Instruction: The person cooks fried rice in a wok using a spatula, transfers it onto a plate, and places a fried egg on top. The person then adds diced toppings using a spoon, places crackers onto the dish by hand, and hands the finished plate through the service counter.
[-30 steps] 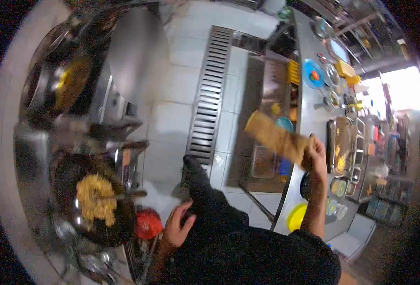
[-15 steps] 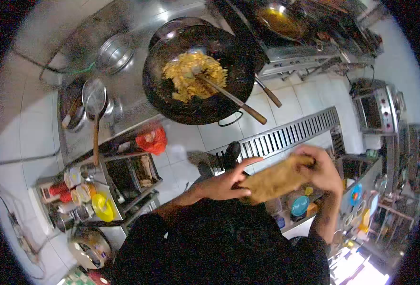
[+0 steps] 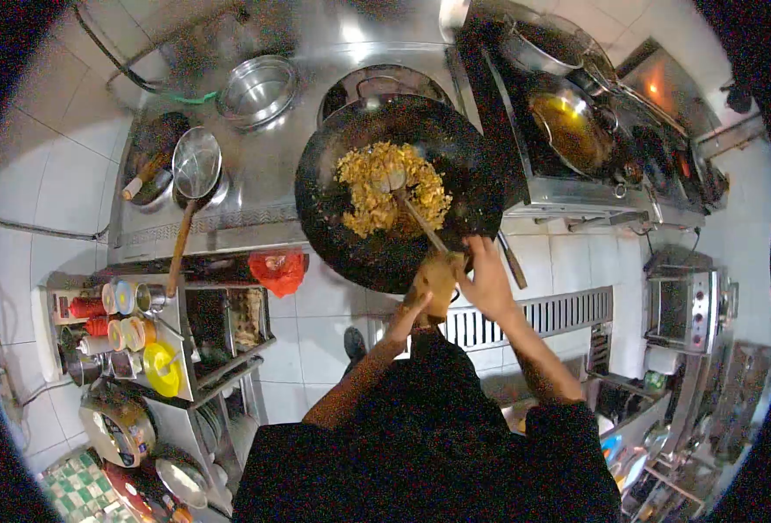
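Observation:
A large black wok (image 3: 333, 235) holds chopped, yellow-brown food (image 3: 372, 205). In the food rests the head of a metal ladle (image 3: 416, 216), its handle slanting toward me over the wok's near rim. At that rim, a folded tan piece, apparently cloth (image 3: 435, 283), covers the lower end of the ladle handle from view. My left hand (image 3: 405, 321) is closed on the cloth's left side. My right hand (image 3: 488, 283) grips its right edge, with fingertips beside the wok's rim. Whether the cloth wraps the ladle or only lies in front of it I cannot tell.
A wooden-handled strainer (image 3: 196, 166) and a steel pot (image 3: 257, 91) sit left of the wok. A red plastic bag (image 3: 278, 272) hangs at the counter edge. To the right are a pan of oil (image 3: 577, 135) and another handle (image 3: 513, 260) beside the wok.
Both hands have carried the tan cloth from near my body, forward and left to the wok's near rim. The view has shifted, and the wok appears nearer the middle.

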Demonstrator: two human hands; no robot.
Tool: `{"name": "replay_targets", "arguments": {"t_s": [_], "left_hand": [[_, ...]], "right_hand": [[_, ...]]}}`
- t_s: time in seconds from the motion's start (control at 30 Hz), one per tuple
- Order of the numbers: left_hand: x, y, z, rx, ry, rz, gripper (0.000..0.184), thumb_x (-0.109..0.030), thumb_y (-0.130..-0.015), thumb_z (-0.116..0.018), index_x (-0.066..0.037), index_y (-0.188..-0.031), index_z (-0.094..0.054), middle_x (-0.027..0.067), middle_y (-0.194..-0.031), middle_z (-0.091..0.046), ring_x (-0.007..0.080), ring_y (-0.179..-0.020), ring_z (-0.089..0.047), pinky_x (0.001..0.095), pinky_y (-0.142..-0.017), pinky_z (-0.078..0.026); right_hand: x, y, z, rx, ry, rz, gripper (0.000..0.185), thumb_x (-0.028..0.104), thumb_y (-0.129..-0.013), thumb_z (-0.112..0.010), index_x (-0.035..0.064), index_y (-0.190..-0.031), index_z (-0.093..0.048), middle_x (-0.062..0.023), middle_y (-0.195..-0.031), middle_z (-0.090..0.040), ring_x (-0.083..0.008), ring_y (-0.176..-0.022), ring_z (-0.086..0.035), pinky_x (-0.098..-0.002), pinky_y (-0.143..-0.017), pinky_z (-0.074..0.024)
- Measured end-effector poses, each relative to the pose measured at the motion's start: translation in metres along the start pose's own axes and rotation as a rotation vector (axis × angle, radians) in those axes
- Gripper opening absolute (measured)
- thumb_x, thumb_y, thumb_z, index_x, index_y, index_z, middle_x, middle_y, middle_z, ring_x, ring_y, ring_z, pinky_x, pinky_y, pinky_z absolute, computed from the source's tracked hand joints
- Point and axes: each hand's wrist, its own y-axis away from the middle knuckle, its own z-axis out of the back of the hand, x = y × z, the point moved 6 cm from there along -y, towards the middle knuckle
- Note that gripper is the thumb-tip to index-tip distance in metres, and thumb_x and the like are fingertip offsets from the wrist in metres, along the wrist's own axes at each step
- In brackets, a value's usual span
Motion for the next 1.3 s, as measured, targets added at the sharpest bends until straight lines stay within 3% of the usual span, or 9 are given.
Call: {"name": "replay_targets", "arguments": {"t_s": [0.23, 0.37, 0.57, 0.67, 0.9, 1.1, 1.2, 1.23, 1.3], "left_hand": [[-0.066, 0.013, -0.055, -0.263, 0.104, 0.207, 0.042, 0.002, -0.085, -0.057, -0.001, -0.127, -0.063, 0.0073, -0.110, -0.068, 0.0195, -0.093, -0.067, 0.0331, -0.081, -0.057], [-0.136, 0.027, -0.101, -0.289, 0.129, 0.214, 0.052, -0.006, -0.084, -0.052, 0.004, -0.135, -0.054, 0.0120, -0.114, -0.068, 0.0262, -0.095, -0.068, 0.0356, -0.083, -0.057], [-0.210, 0.016, -0.117, -0.254, 0.225, 0.004, 0.050, -0.020, -0.090, -0.054, 0.004, -0.135, -0.053, 0.0171, -0.116, -0.067, 0.0313, -0.108, -0.068, 0.0435, -0.097, -0.056], [-0.221, -0.020, -0.076, -0.250, -0.040, -0.139, 0.041, -0.023, -0.095, -0.052, 0.000, -0.129, -0.053, 0.0188, -0.116, -0.067, 0.0344, -0.110, -0.067, 0.0464, -0.092, -0.058], [-0.256, -0.129, -0.023, -0.461, 0.242, 0.067, 0.025, -0.021, -0.097, -0.044, -0.002, -0.110, -0.053, 0.0194, -0.108, -0.067, 0.0365, -0.094, -0.069, 0.0466, -0.069, -0.060], [-0.230, -0.205, 0.034, -0.291, 0.230, 0.019, 0.032, -0.025, -0.092, -0.055, -0.008, -0.119, -0.058, 0.0159, -0.116, -0.067, 0.0385, -0.102, -0.067, 0.0520, -0.081, -0.060], [-0.234, -0.206, 0.041, -0.220, 0.206, -0.012, 0.041, -0.028, -0.090, -0.059, -0.008, -0.126, -0.059, 0.0148, -0.125, -0.065, 0.0342, -0.110, -0.066, 0.0491, -0.086, -0.060], [-0.230, -0.210, 0.044, -0.188, 0.228, -0.031, 0.041, -0.030, -0.091, -0.058, -0.009, -0.126, -0.059, 0.0141, -0.124, -0.066, 0.0336, -0.110, -0.066, 0.0489, -0.088, -0.059], [-0.234, -0.202, 0.046, -0.140, 0.064, -0.176, 0.040, -0.034, -0.095, -0.056, -0.009, -0.126, -0.058, 0.0133, -0.121, -0.066, 0.0321, -0.110, -0.066, 0.0491, -0.092, -0.057]], "right_hand": [[-0.125, 0.112, -0.005, 0.226, -0.350, -0.455, 0.033, 0.027, -0.099, -0.062, 0.0022, -0.120, -0.054, -0.0141, -0.097, -0.062, -0.0190, -0.089, -0.059, -0.0343, -0.071, -0.0490], [-0.101, 0.067, 0.026, 0.483, -0.784, -0.714, 0.039, 0.029, -0.104, -0.057, 0.0059, -0.134, -0.046, -0.0108, -0.100, -0.063, -0.0166, -0.091, -0.059, -0.0344, -0.076, -0.0496], [-0.031, -0.054, 0.100, 0.585, -0.673, -0.323, 0.043, 0.019, -0.104, -0.051, 0.0069, -0.143, -0.038, -0.0165, -0.099, -0.066, -0.0225, -0.089, -0.066, -0.0391, -0.079, -0.0532], [-0.040, -0.106, 0.080, 0.236, -0.496, 0.069, 0.039, 0.016, -0.101, -0.052, 0.0064, -0.137, -0.040, -0.0197, -0.074, -0.065, -0.0319, -0.066, -0.068, -0.0463, -0.065, -0.0546], [-0.089, -0.162, 0.007, 0.162, -0.536, -0.163, 0.028, 0.028, -0.104, -0.052, 0.0077, -0.122, -0.046, -0.0100, -0.063, -0.057, -0.0241, -0.049, -0.059, -0.0396, -0.046, -0.0476], [-0.145, -0.096, -0.044, 0.195, -0.701, -0.659, 0.050, 0.041, -0.106, -0.042, 0.0031, -0.081, -0.062, -0.0072, -0.061, -0.056, -0.0182, -0.048, -0.057, -0.0332, -0.043, -0.0464], [-0.247, 0.033, -0.246, 0.451, 0.268, 0.383, 0.044, 0.046, -0.096, -0.057, 0.0041, -0.098, -0.069, -0.0185, -0.097, -0.068, -0.0315, -0.095, -0.068, -0.0473, -0.070, -0.0560], [-0.216, 0.009, -0.228, 0.656, -0.005, -0.230, 0.051, 0.053, -0.092, -0.061, 0.0039, -0.106, -0.067, -0.0196, -0.105, -0.067, -0.0394, -0.100, -0.066, -0.0532, -0.083, -0.0535], [-0.188, -0.014, -0.232, 0.485, 0.305, -0.188, 0.062, 0.060, -0.091, -0.057, 0.0065, -0.122, -0.062, -0.0204, -0.123, -0.065, -0.0410, -0.108, -0.064, -0.0525, -0.092, -0.0511]]}}
